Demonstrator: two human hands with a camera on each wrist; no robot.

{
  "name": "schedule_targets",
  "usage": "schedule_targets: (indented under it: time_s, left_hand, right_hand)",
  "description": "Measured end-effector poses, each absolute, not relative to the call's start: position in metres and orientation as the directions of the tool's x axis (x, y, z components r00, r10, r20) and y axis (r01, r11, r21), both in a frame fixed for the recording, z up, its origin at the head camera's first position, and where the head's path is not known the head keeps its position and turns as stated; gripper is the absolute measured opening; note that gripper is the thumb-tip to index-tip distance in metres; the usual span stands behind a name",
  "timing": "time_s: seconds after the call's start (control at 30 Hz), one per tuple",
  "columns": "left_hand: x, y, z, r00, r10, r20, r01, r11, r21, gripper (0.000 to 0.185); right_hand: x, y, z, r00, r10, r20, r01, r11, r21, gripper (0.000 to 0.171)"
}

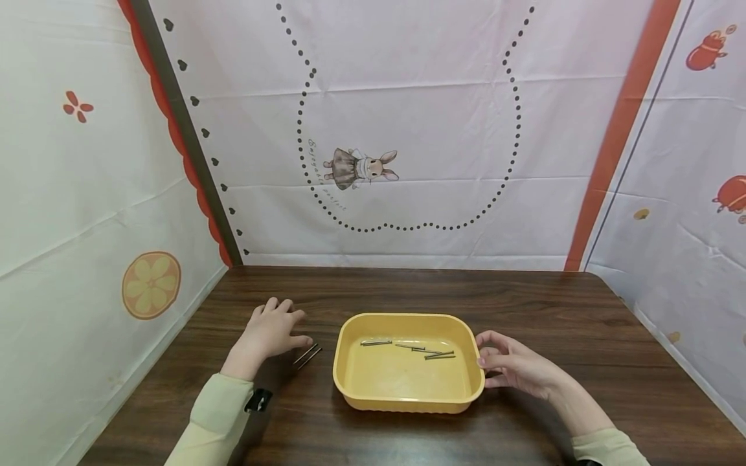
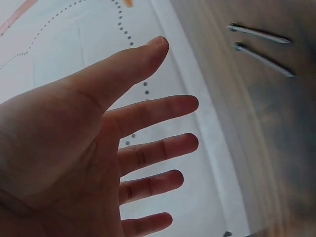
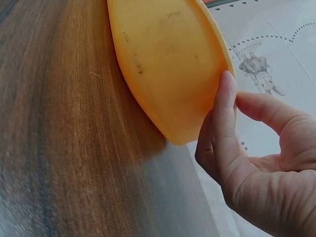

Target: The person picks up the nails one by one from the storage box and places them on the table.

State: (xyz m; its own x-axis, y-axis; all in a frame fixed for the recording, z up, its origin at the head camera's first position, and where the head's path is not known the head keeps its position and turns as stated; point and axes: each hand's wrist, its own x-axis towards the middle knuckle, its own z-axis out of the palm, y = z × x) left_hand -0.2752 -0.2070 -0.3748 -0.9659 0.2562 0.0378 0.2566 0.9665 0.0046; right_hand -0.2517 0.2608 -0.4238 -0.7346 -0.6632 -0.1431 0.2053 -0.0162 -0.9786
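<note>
A yellow plastic tray (image 1: 402, 382) stands on the wooden table, with several thin metal nails (image 1: 440, 355) lying on its floor. My right hand (image 1: 519, 369) pinches the tray's right rim; in the right wrist view the thumb is on one side of the wall and the fingers (image 3: 225, 103) on the other. Left of the tray, two loose nails (image 1: 309, 359) lie side by side on the tabletop. Close over them is my left hand (image 1: 271, 330), its thumb nearest. The left wrist view shows its fingers (image 2: 158, 111) spread and holding nothing, with both nails (image 2: 264, 59) beyond the fingertips.
Dark brown wood makes up the table (image 1: 408, 291). Printed white cloth (image 1: 431, 142) hangs behind it and along both sides, with a rabbit figure on the back panel. A black wrist strap (image 1: 258, 400) sits at the left sleeve's cuff.
</note>
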Motion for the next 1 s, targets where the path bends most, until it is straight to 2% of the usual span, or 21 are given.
schedule_targets:
  time_s: [0.53,0.77,1.0]
  left_hand:
    - [-0.289,-0.178,-0.330,-0.938,0.343,0.051,0.342,0.939,-0.033,0.059]
    - [-0.294,-0.170,-0.328,-0.933,0.361,-0.013,0.361,0.931,-0.047,0.071]
    - [-0.296,-0.160,-0.324,-0.894,0.446,0.042,0.442,0.894,-0.077,0.084]
  right_hand:
    - [-0.252,0.259,-0.424,-0.739,-0.658,-0.144,0.204,-0.015,-0.979,0.025]
    - [-0.252,0.258,-0.424,-0.748,-0.644,-0.159,0.209,-0.001,-0.978,0.026]
    - [-0.252,0.259,-0.425,-0.752,-0.640,-0.157,0.203,0.001,-0.979,0.026]
